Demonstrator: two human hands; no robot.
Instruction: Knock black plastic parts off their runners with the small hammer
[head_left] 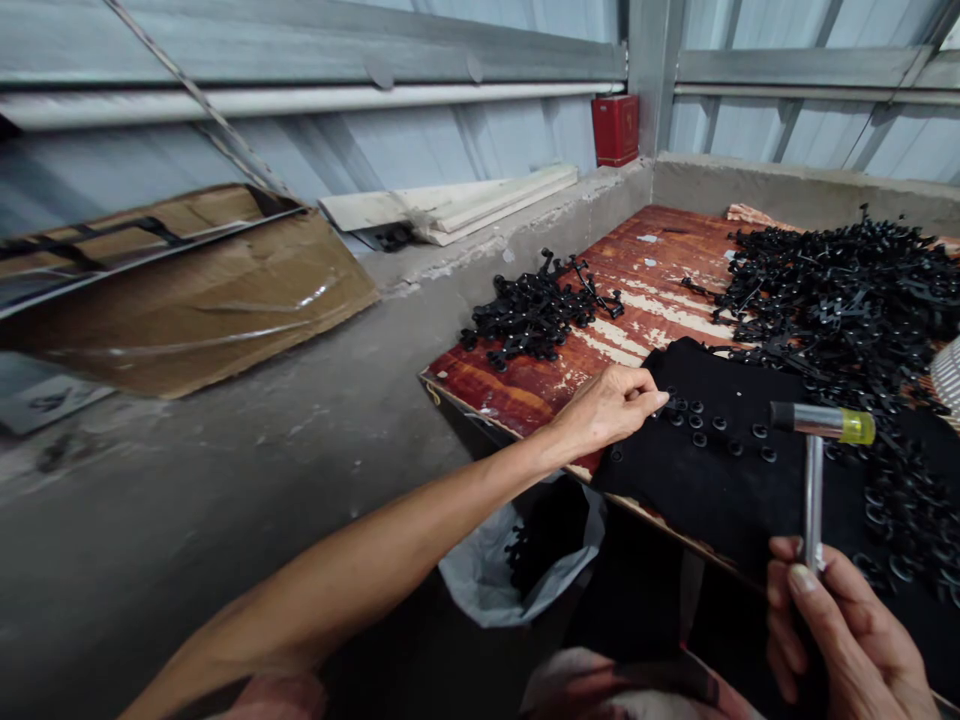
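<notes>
My right hand [847, 620] grips the metal handle of a small mallet [814, 470], its head raised over the black cloth and showing one black face and one yellow face. Over the left edge of the black cloth [675, 500], my left hand [619, 405] is closed in a pinch, fingertips beside small black ring-shaped parts [697, 408]. Whatever lies between those fingertips is too small and hidden to make out. Several similar round parts are spread across the cloth between my hands.
A big heap of black parts [840, 280] covers the far right of the worn red-brown tabletop [637, 260]. A smaller black pile [532, 310] lies far left. Below the edge hangs or stands a pale bag [480, 580] with black parts. Cardboard [225, 310] leans by the concrete ledge.
</notes>
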